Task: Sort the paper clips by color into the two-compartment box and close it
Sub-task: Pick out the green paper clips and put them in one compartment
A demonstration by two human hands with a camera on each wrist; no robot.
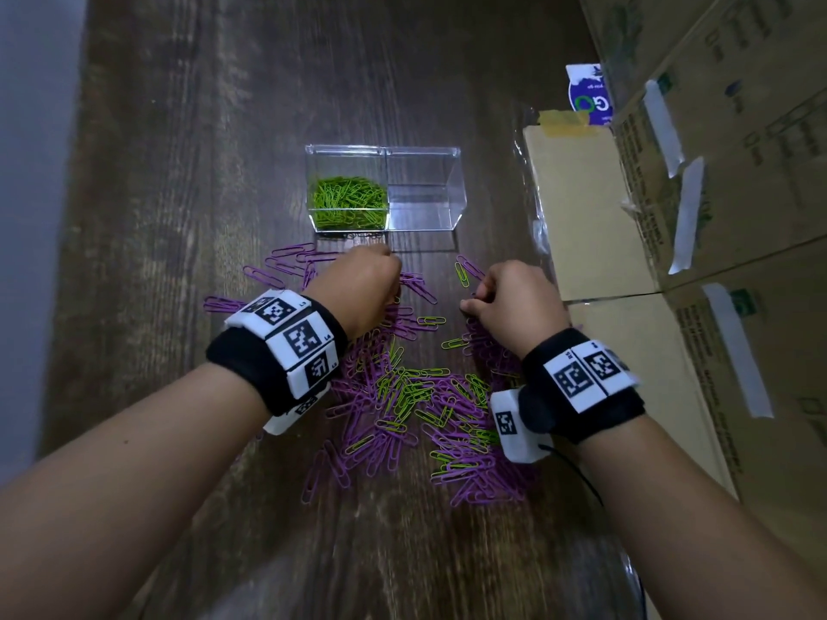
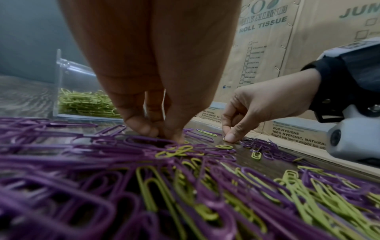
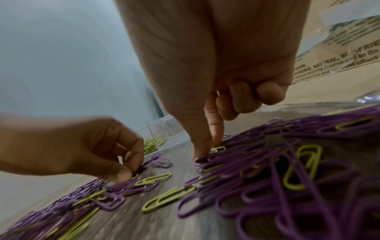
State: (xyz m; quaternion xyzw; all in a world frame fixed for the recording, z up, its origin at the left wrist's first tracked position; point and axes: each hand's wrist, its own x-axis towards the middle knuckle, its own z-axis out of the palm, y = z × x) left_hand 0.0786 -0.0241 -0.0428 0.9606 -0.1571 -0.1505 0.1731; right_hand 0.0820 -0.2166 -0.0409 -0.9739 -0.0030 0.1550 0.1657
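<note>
A clear two-compartment box [image 1: 452, 172] stands open on the dark wooden table. Its left half holds green paper clips [image 1: 347, 201]; its right half [image 1: 425, 203] is empty. In front of it lies a spread pile of purple clips [image 1: 371, 396] mixed with green ones [image 1: 407, 391]. My left hand [image 1: 396, 293] is down at the pile's far edge, thumb and forefinger pinching a green clip [image 3: 134, 176]. My right hand [image 1: 472, 302] is a little to the right, thumb and index tips on the table around another green clip [image 3: 218, 149].
Tall cardboard boxes [image 1: 716, 172] wall off the right side. A flat brown packet in clear plastic [image 1: 581, 208] lies beside the box, with a blue-and-white card [image 1: 588, 96] behind it. A grey wall [image 1: 27, 172] runs along the table's left edge.
</note>
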